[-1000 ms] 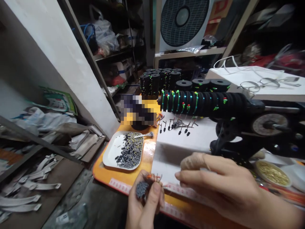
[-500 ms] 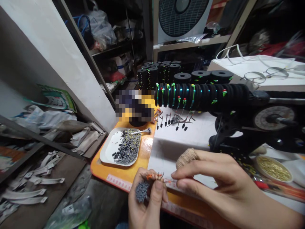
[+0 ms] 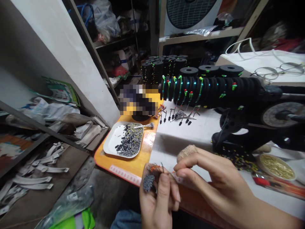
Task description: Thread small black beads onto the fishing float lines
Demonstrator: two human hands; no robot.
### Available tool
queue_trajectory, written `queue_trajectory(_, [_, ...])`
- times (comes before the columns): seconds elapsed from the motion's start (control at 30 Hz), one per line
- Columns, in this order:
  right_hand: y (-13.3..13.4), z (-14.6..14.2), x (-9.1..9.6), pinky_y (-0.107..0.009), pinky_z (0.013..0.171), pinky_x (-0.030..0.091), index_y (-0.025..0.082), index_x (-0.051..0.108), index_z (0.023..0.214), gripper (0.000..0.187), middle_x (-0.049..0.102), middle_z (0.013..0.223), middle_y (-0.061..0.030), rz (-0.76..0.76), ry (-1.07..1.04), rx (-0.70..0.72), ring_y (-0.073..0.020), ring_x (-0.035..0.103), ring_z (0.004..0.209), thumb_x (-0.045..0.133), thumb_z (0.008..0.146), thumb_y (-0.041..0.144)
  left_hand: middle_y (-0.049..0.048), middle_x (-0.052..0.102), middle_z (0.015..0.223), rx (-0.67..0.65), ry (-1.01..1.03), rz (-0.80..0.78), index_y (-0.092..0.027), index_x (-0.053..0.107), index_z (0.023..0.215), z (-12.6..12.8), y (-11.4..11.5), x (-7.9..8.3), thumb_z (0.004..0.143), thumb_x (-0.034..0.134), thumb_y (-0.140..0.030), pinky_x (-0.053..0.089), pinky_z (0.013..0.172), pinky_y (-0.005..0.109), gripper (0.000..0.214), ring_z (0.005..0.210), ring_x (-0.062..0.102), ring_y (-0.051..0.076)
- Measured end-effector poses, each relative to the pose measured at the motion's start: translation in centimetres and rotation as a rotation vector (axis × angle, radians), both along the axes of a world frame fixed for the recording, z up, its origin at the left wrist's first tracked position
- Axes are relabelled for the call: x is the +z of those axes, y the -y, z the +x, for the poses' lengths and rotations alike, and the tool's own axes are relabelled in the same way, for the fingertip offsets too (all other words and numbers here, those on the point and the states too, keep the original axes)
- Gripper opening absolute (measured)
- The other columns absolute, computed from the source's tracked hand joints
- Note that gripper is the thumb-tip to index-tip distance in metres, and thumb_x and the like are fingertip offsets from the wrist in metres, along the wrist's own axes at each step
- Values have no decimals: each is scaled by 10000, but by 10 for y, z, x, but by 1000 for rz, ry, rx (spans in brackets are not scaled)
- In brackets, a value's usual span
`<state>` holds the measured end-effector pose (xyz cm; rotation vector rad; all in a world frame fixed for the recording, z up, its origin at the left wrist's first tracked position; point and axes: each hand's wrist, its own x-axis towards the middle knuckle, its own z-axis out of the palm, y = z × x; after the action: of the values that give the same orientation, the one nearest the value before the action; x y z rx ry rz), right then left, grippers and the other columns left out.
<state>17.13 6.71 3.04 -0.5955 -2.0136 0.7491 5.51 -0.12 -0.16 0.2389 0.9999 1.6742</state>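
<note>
My left hand (image 3: 157,200) is closed around a bundle of small grey-tipped pieces (image 3: 148,183) with thin stems. Bits of orange and dark wire-like ends stick out above its thumb. Close beside it, my right hand (image 3: 214,181) pinches a thin strand (image 3: 173,172) with an orange bit between thumb and forefinger. The strand is too fine to make out fully. A tan wrap (image 3: 187,153) covers one finger of the right hand. Behind the hands, a row of black foam spools (image 3: 214,92) wound with line and green, red and yellow bits sits on a machine shaft.
A white tray (image 3: 111,144) of grey, black and yellow small pieces stands on the orange table (image 3: 149,143). Weighted lines (image 3: 181,119) hang over white paper. At right are a bowl (image 3: 294,176) of golden bits and a geared machine (image 3: 228,122). Glasses (image 3: 267,73) lie on a white box.
The view has shifted, so the table and spools appear slightly to the right and higher. Both hands stay close together; the left has turned a little and drawn nearer to the right fingertips.
</note>
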Motion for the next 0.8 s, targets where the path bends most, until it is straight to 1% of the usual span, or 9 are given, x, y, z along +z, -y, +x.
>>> queue_trajectory(0.1, [1,0,-4,-231,587,508,143,668,874,148,655,747,-42,58,31,-5,-135,622,664,575,913,35,-74,474,457,3,45,14,-147,616,630,-3,-3,2,636,911,-467,239,373,92,435,387,321,5])
queue_trajectory(0.17, [1,0,-4,-243,573,513,151,676,883,140,663,741,-45,78,39,-5,-145,626,655,583,923,54,-75,459,472,13,27,34,-147,579,604,-5,-4,2,673,890,-466,252,371,93,451,395,322,9])
queue_trajectory(0.33, [-1,1,-1,-228,558,541,166,714,904,116,693,741,-45,11,-25,12,-146,666,645,632,924,87,-66,455,477,6,-94,68,-155,546,584,-3,-2,-8,741,827,-508,291,397,105,479,409,377,24])
queue_trajectory(0.47, [-1,0,0,-228,573,553,160,732,919,153,701,749,-45,-22,-51,15,-146,675,656,646,886,38,-68,507,454,49,-150,2,-183,637,720,5,2,-14,703,832,-558,312,410,125,423,407,400,40])
queue_trajectory(0.57, [1,-2,2,-215,565,537,146,733,902,172,694,736,-40,-42,-64,15,-131,664,644,619,883,19,-68,518,449,71,-232,-32,-187,594,683,9,4,-15,691,827,-581,350,436,143,458,418,436,50])
queue_trajectory(0.67, [1,-2,4,-214,565,532,144,738,898,186,693,733,-40,-61,-68,29,-124,653,644,603,884,17,-70,521,462,54,-318,-32,-196,534,654,8,4,-14,719,814,-571,374,460,154,473,430,463,58])
queue_trajectory(0.8, [1,-1,5,-220,566,528,151,727,903,175,686,745,-40,-100,-41,46,-126,649,649,598,900,33,-70,528,470,21,-331,-28,-190,544,667,5,3,-14,743,803,-557,387,470,147,455,430,478,55])
